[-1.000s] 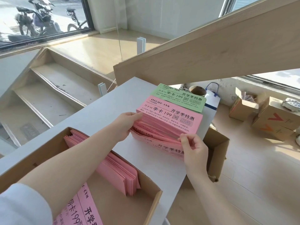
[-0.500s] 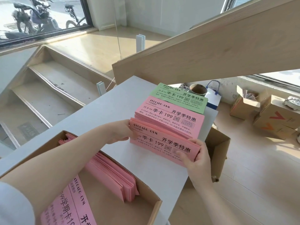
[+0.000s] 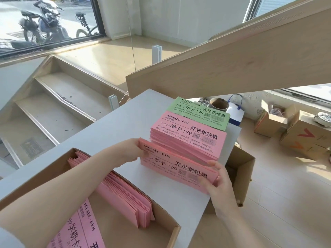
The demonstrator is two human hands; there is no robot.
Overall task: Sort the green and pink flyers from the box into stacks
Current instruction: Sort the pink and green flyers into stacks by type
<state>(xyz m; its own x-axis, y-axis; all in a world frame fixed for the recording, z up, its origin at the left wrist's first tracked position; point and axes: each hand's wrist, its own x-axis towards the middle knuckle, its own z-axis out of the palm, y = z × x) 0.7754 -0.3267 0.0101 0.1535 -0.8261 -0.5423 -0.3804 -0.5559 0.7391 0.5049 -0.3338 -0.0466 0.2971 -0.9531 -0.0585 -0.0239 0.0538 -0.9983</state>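
Observation:
A bundle of pink flyers (image 3: 172, 167) stands tilted on its long edge on the white table (image 3: 111, 133). My left hand (image 3: 132, 151) grips its left end and my right hand (image 3: 217, 179) grips its right end. Right behind it lies a thick pink stack (image 3: 189, 138), and behind that a green stack (image 3: 202, 111). At the near left, an open cardboard box (image 3: 166, 219) holds more pink flyers (image 3: 123, 194), standing on edge and leaning.
The table's right edge drops to the floor, where another open carton (image 3: 241, 163) stands against it. More cardboard boxes (image 3: 302, 135) sit at the far right. A slanted wooden stair panel (image 3: 232, 59) overhangs the table's far end. Steps (image 3: 59, 101) descend at the left.
The bundle between my hands has swung from leaning against the pink stack to lying flatter, then up onto its long edge, a little nearer to me. Both hands stay on its ends.

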